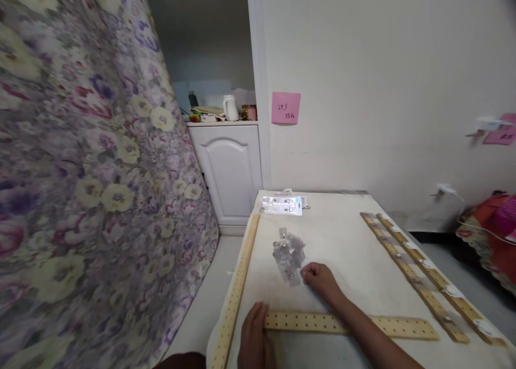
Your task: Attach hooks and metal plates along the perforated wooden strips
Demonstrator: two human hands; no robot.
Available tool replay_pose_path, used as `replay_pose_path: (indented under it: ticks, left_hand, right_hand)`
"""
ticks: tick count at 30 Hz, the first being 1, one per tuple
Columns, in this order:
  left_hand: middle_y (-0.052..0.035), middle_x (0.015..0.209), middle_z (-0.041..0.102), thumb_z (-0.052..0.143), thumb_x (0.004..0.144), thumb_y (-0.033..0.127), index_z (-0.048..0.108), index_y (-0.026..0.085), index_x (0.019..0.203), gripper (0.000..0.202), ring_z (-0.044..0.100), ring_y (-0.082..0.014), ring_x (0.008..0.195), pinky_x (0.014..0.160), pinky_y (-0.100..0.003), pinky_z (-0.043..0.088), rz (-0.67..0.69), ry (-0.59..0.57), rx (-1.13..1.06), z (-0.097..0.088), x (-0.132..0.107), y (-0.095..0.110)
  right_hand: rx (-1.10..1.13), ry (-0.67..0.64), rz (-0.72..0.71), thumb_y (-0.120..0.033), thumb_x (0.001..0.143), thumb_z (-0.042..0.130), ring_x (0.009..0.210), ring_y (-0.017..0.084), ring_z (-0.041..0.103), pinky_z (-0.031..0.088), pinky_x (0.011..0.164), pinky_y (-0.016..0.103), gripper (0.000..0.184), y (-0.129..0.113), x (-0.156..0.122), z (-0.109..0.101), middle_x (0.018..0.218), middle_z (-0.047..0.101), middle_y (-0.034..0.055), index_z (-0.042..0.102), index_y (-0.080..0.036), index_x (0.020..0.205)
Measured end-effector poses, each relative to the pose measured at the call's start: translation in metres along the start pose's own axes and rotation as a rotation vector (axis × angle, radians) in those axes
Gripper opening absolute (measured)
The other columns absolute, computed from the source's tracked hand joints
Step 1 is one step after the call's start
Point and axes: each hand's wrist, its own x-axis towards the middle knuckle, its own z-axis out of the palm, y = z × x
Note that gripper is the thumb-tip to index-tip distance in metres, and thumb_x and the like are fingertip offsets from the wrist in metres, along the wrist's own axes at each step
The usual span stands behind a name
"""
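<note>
My left hand (253, 336) is at the left end of a perforated wooden strip (306, 321), its fingers closed around that end. The strip lies crosswise near the front of the table, with rows of small holes. Beyond it, my right hand (321, 280) has thumb and fingers pinched at the right edge of a pile of small clear plastic bags (291, 253). A bag's edge seems to be between the fingertips, partly hidden. Small shiny pieces show inside some bags. My right forearm passes over the strip.
Another perforated strip (237, 288) runs along the table's left edge. Two wooden strips bearing bags (415, 277) and white pieces (453, 291) lie at the right. Clear packaging (281, 205) is at the back of the table (334, 234). A floral curtain (100, 170) hangs left.
</note>
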Motion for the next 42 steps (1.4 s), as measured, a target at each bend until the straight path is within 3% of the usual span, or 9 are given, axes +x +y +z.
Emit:
replay_pose_path:
  ticks: [7,12,18,23,30,35,37,40,42]
  left_hand:
    - [-0.0112,0.128,0.054,0.040,0.083,0.013,0.050,0.019,0.125,0.043,0.051,-0.0213,0.120,0.098,-0.040,0.048,-0.014,0.011,-0.023,0.004,0.001,-0.003]
    - [-0.0106,0.127,0.053,0.036,0.085,0.015,0.051,0.020,0.122,0.040,0.050,-0.0218,0.121,0.100,-0.044,0.046,-0.083,0.129,-0.082,0.009,0.000,0.004]
    - [-0.0115,0.127,0.053,0.041,0.082,0.012,0.048,0.019,0.124,0.043,0.051,-0.0212,0.120,0.098,-0.041,0.049,0.003,0.036,0.009,0.005,0.000,-0.003]
    - [-0.0121,0.123,0.056,0.039,0.083,0.011,0.050,0.018,0.121,0.041,0.052,-0.0211,0.118,0.097,-0.043,0.049,0.001,0.113,0.025,0.004,0.001,0.004]
    - [-0.0125,0.123,0.055,0.041,0.083,0.016,0.052,0.017,0.119,0.037,0.051,-0.0212,0.118,0.100,-0.044,0.045,-0.080,0.050,-0.108,-0.012,0.005,0.020]
    - [-0.0080,0.103,0.062,0.051,0.081,0.032,0.061,0.020,0.098,0.023,0.056,-0.0231,0.103,0.093,-0.040,0.045,-0.250,0.108,-0.333,-0.034,0.009,0.054]
    - [-0.0044,0.090,0.063,0.051,0.081,0.040,0.060,0.020,0.092,0.024,0.058,-0.0205,0.090,0.084,-0.034,0.047,-0.404,0.098,-0.487,-0.039,0.014,0.077]
    - [0.0008,0.069,0.058,0.050,0.081,0.047,0.059,0.019,0.088,0.030,0.055,-0.0150,0.068,0.067,-0.027,0.045,-0.578,-0.070,-0.809,-0.041,0.026,0.111]
    - [0.0005,0.069,0.057,0.048,0.082,0.049,0.057,0.017,0.087,0.034,0.053,-0.0125,0.063,0.062,-0.026,0.043,-0.681,-0.113,-1.086,-0.042,0.032,0.128]
  right_hand:
    - [-0.133,0.016,0.088,-0.026,0.068,0.056,0.059,0.014,0.058,0.035,0.054,0.021,0.014,-0.013,0.001,0.007,0.057,0.067,-0.0008,0.067,-0.021,0.060]
    - [-0.180,0.024,0.117,-0.028,0.069,0.056,0.060,0.014,0.059,0.033,0.053,0.021,0.016,-0.020,-0.001,0.008,0.059,0.067,0.0000,0.066,-0.021,0.059]
    - [-0.182,0.057,0.121,-0.032,0.069,0.055,0.063,0.015,0.059,0.031,0.052,0.021,0.016,-0.025,-0.007,0.010,0.063,0.067,0.0004,0.065,-0.021,0.063]
    - [-0.106,0.074,0.069,-0.029,0.069,0.053,0.062,0.014,0.057,0.032,0.053,0.021,0.015,-0.022,-0.012,0.010,0.061,0.065,0.0001,0.063,-0.020,0.062]
    - [0.057,0.082,-0.094,-0.031,0.070,0.052,0.063,0.014,0.055,0.039,0.058,0.021,0.016,-0.018,-0.031,0.006,0.063,0.062,-0.0002,0.059,-0.018,0.065]
    - [0.133,0.137,-0.184,-0.034,0.079,0.048,0.056,0.013,0.051,0.041,0.055,0.022,0.018,-0.031,-0.067,-0.002,0.062,0.057,-0.0015,0.057,-0.019,0.076]
    - [0.139,0.181,-0.337,-0.031,0.083,0.047,0.060,0.013,0.053,0.043,0.057,0.023,0.016,-0.039,-0.082,-0.006,0.070,0.058,0.0008,0.057,-0.020,0.079]
    - [0.100,0.220,-0.642,-0.023,0.086,0.045,0.083,0.017,0.058,0.048,0.072,0.026,0.013,-0.047,-0.101,-0.011,0.088,0.059,0.0058,0.058,-0.020,0.084]
    - [0.055,0.221,-0.777,-0.017,0.087,0.044,0.095,0.017,0.057,0.048,0.080,0.029,0.015,-0.048,-0.110,-0.012,0.095,0.059,0.0070,0.058,-0.021,0.090]
